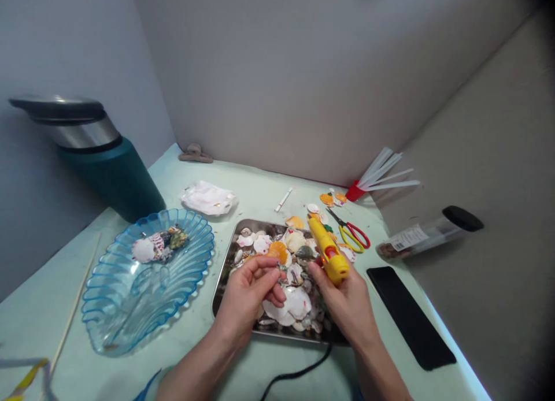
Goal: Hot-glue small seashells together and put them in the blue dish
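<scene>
My right hand is wrapped round a yellow hot glue gun, its nozzle tilted up and away from me. A black cord runs from under that hand toward the table's front edge. My left hand is closed in a pinch over the tray, thumb against fingers; the tiny greyish thing at its fingertips is too small to name. Beneath both hands lies a metal tray heaped with seashells, white scallops, an orange one and small snail shells among them. My hands cover part of the heap.
A blue scalloped dish at left bears a few joined shells. Behind it stands a green bottle. Scissors, a black phone, a red cup of glue sticks and a leaning clear container occupy the right.
</scene>
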Demonstrator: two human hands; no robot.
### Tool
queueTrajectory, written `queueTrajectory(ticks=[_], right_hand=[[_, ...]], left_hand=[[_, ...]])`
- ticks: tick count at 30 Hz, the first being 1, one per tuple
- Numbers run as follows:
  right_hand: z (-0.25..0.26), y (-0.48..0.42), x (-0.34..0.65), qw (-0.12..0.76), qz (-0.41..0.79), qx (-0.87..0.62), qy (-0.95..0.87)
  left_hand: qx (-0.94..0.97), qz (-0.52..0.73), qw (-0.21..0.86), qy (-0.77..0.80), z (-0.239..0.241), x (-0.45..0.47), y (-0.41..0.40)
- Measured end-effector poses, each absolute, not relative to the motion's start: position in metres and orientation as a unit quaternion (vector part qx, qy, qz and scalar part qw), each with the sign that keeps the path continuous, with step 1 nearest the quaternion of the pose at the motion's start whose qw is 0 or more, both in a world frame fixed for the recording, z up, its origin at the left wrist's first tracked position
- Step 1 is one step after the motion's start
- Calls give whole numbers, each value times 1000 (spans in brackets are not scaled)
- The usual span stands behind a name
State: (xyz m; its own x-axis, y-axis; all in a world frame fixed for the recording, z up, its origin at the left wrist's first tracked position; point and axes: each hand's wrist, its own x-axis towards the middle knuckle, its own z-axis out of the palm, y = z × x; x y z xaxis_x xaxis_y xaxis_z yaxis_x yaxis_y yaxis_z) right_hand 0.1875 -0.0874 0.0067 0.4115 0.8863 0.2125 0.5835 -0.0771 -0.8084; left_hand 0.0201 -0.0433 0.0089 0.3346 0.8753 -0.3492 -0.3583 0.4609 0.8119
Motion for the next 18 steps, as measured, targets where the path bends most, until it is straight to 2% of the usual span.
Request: queueTrajectory(ticks=[4, 6, 9, 12, 14, 16, 18], right_hand=[[3, -102, 211, 235, 56, -743, -625], [3, -109, 214, 176, 32, -740, -648], [10, -116, 215, 139, 18, -719, -681], [28, -115, 214, 161, -11, -699, -696], [40, -111, 207, 244, -19, -674, -697], [47, -105, 195, 318, 53, -622, -713], [48, -99, 181, 348, 147, -582, -720]], left_hand=[[308, 409, 761, 399, 8, 18, -44], [309, 409, 762, 397, 9, 18, -44], [314, 409, 764, 389, 9, 18, -45], [321, 410, 766, 377, 9, 18, -44], [325, 409, 768, 371, 9, 18, -45], [331, 406, 771, 364, 8, 17, -45], [333, 403, 774, 357, 7, 17, -46]])
